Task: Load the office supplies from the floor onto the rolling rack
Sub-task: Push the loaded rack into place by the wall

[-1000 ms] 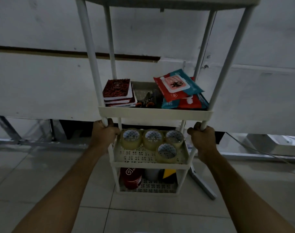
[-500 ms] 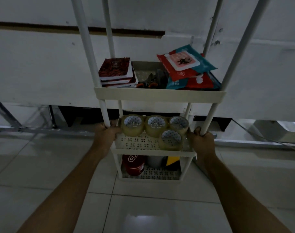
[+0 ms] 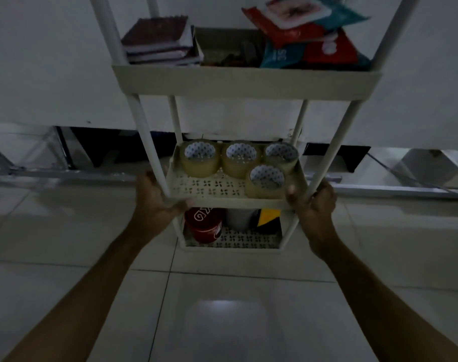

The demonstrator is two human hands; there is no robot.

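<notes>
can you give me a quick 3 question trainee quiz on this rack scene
1. How many tape rolls sit on the shelf that the hands grip?
2. True or false: the notebooks lie on the lowest shelf.
3. The red tub stands on: A) the floor B) the lowest shelf C) the tape shelf

Key
1. Four; the left hand and right hand hold the front corners of that shelf.
2. False; they are on the shelf above the tape.
3. B

Dim room: pale tiled floor (image 3: 65, 257) with a light reflection (image 3: 225, 309), white wall (image 3: 39, 61) behind.
</notes>
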